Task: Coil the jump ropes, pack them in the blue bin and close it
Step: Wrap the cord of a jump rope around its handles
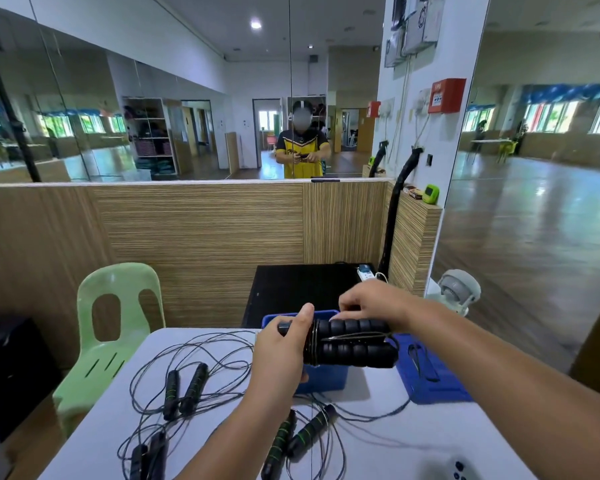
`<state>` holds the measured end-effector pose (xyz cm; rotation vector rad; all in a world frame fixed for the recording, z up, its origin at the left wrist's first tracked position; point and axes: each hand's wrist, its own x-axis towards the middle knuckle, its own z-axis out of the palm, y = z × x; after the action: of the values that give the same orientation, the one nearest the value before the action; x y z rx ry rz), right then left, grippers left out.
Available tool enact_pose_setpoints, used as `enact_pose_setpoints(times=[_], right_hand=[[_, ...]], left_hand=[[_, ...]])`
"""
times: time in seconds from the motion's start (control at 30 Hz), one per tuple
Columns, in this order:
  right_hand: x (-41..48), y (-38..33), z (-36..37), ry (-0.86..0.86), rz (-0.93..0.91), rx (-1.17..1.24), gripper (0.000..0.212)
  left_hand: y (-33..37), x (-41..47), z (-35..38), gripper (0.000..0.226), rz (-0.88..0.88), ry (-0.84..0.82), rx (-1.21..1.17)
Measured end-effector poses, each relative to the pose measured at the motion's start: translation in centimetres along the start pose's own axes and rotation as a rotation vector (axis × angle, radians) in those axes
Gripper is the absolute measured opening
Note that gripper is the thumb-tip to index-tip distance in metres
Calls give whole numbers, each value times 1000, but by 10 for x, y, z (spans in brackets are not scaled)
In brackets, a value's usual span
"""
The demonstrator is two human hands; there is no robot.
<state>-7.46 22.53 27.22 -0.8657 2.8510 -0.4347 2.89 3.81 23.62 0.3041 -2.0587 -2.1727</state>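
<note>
1. Nearest the viewer, at the near right edge of the white table (pixel 413 427), lies a small white device (pixel 459 471) with dark buttons; its markings are too small to read.
2. Loose jump ropes lie on the table as three pairs of black handles: a green-ringed pair (pixel 305 434) near centre, a second pair (pixel 184 389) to the left, and a third pair (pixel 149 455) at the near left. Their thin cords loop across the left half of the table.
3. Left hand (pixel 281 355): raised over the table's centre, fingers wrapped round the left end of the bundled handles (pixel 354 344), thumb laid over the top.
4. Bundled handles: two ribbed black foam grips lie side by side and level, held in the air in front of the blue bin (pixel 326 377). Cord is wound in several turns round both, just beside the left thumb.
5. Right hand (pixel 368 303): reaches in from the right with the wrist arched and the fingers bent downward. The fingertips (pixel 336 318) touch the top of the far handle; whether they pinch cord cannot be told.
6. Blue bin: open, at the table's far edge. Its blue lid (pixel 430 379) lies flat just to the right.
7. Red alarm box (pixel 447 95), on the far right pillar: white label and lettering, too small to read.
</note>
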Motion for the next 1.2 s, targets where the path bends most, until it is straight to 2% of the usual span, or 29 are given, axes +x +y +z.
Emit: enact_pose_setpoints(times=[0.03,0.1,0.23,0.43,0.57,0.77,0.87,0.93,1.07,1.2], right_hand=[[2,-7,-11,6,-39,-87,38],[5,-17,-29,-2,-44,-115,48],[5,-35,-51,-50,-22,-188,46],[-5,-63,-47,40,30,-240,47],[-20,-78,-30,126,106,-75,35],[-42,-95,29,225,147,365,30],[-49,-100,63,270,157,681,31],[-47,-97,86,309,155,796,33],[-45,-84,125,367,191,816,30],[-55,-72,137,389,178,697,30]], left_hand=[[-1,0,0,36,0,-3,20],[-2,-1,1,35,14,-6,64],[-4,2,2,37,47,-15,102],[-10,14,2,35,82,25,128],[-13,25,3,34,108,81,99],[-14,37,7,37,99,171,-13],[-11,39,10,36,139,207,-15],[-14,41,12,37,135,217,2],[-17,41,17,47,90,197,12],[-15,38,20,40,50,173,-42]])
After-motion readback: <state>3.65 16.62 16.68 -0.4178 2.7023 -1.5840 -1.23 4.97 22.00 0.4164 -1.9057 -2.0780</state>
